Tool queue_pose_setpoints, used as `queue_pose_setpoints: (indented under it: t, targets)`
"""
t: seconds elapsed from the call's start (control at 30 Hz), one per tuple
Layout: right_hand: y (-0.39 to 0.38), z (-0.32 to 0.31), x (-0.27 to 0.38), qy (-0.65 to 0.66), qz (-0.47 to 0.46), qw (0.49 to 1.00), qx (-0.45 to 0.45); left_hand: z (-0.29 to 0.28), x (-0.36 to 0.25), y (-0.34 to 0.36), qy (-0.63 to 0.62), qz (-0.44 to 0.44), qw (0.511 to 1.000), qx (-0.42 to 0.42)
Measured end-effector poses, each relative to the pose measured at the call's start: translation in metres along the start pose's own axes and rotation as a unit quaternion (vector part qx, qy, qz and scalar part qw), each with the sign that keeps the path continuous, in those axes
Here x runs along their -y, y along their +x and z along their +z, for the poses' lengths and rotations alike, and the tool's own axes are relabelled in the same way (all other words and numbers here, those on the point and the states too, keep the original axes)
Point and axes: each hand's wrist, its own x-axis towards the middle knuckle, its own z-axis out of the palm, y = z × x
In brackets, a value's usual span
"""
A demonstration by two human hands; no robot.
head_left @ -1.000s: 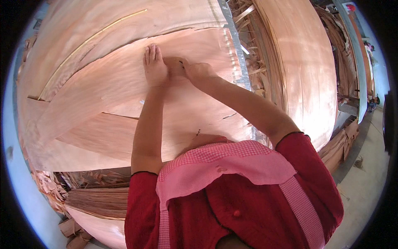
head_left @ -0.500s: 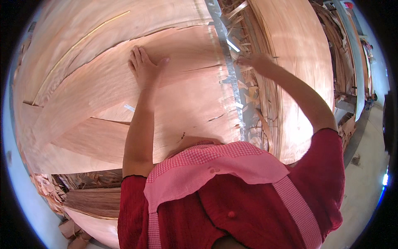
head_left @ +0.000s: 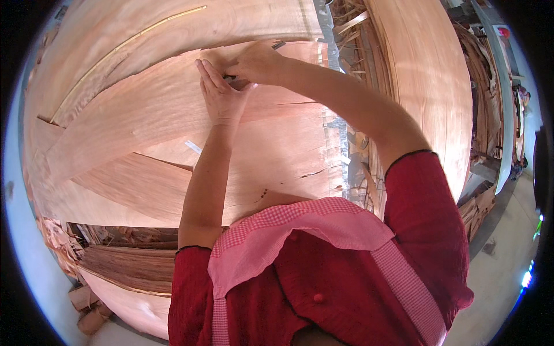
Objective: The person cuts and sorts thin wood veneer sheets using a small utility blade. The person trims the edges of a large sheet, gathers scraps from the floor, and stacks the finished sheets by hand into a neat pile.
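Note:
My left hand (head_left: 222, 95) lies flat on a thin, pale-brown wood veneer sheet (head_left: 138, 109), its fingers stretched out and pointing away from me. Just to its right, my right hand (head_left: 257, 62) is closed around a small dark tool (head_left: 279, 44). One end of that tool pokes out at the far side of the fist, and a dark bit shows beside my left thumb. My fingers cover the rest, so its exact kind cannot be made out. The sheet has a ragged far edge and several dark cracks, and overlaps other veneer pieces.
A narrow yellowish strip (head_left: 133, 37) lies on the farther veneer. A small white strip (head_left: 193, 147) rests left of centre. Along the right runs a metal edge (head_left: 327, 23), with scraps and a large veneer sheet (head_left: 430, 69) beyond. Bundled offcuts (head_left: 130, 266) sit at lower left.
My right hand has swung left from the scraps by the metal edge to beside my left hand, now showing the dark tool. My left hand stays on the veneer.

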Motion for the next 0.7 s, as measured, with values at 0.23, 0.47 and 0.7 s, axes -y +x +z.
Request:
queue_pose_setpoints:
  t: [0.23,0.47,0.7]
  targets:
    - [-0.118,0.051,-0.103,-0.011,0.141,0.989,-0.05,-0.003,0.001,0.001,0.071,0.013,0.997,0.035]
    - [-0.233,0.117,-0.126,0.308,0.438,0.831,-0.149,0.0,-0.003,-0.005,0.102,0.055,0.993,0.035]
    - [-0.144,0.079,-0.056,0.357,0.516,0.759,-0.174,-0.024,0.027,0.033,0.137,0.088,0.986,0.015]
